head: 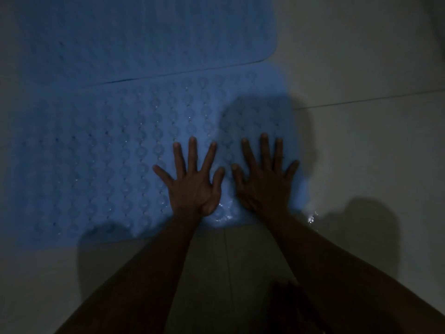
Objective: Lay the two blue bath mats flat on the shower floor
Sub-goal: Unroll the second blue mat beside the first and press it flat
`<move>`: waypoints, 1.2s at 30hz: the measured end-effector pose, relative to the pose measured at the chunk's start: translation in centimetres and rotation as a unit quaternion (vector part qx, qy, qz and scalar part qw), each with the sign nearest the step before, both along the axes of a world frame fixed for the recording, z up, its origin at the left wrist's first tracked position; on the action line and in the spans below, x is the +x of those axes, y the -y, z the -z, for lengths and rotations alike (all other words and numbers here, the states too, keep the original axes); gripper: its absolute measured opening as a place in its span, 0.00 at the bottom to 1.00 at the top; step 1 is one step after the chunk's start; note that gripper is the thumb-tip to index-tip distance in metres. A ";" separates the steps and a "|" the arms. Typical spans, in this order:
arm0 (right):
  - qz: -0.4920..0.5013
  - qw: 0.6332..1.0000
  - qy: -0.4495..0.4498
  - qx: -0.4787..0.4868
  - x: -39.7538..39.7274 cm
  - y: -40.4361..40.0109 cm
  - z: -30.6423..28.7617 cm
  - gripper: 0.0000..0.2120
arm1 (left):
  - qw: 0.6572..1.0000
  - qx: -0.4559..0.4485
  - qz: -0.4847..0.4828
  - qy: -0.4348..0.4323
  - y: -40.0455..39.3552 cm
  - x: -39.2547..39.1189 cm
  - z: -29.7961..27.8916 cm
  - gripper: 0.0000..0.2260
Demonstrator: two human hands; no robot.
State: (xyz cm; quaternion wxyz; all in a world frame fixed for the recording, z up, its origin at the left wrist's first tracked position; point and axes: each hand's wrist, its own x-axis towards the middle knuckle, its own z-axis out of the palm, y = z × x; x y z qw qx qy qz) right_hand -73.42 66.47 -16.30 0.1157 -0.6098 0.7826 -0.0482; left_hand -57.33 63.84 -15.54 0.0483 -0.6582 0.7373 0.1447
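Two blue bath mats lie flat on the pale tiled shower floor (361, 141) in dim light. The far mat (132, 37) fills the upper left, and its near edge overlaps the near mat (96, 153), which has rows of round bumps and small holes. My left hand (192, 182) presses palm-down on the near mat's right part, fingers straight and spread. Beside it, my right hand (265, 179) presses the same way close to the mat's right edge. Neither hand holds anything.
Wet, light tiles surround the mats on the right and in front, with grout lines (361, 100) crossing them. A small glint of water (311, 216) shows by the near mat's right corner. Shadows of my head and arms fall across mat and floor.
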 end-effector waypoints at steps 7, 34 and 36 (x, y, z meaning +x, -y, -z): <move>-0.022 0.999 0.014 0.020 -0.4 0.2 -0.2 0.32 | 0.999 0.030 0.008 -0.019 0.4 0.3 -0.6 0.27; -0.008 1.000 -0.007 0.022 -1.2 16.3 0.2 0.33 | 0.998 -0.060 0.001 -0.016 16.0 0.3 0.8 0.28; -0.016 0.999 -0.036 0.007 -1.1 16.1 0.1 0.33 | 0.997 -0.071 0.003 -0.004 16.0 0.3 0.8 0.28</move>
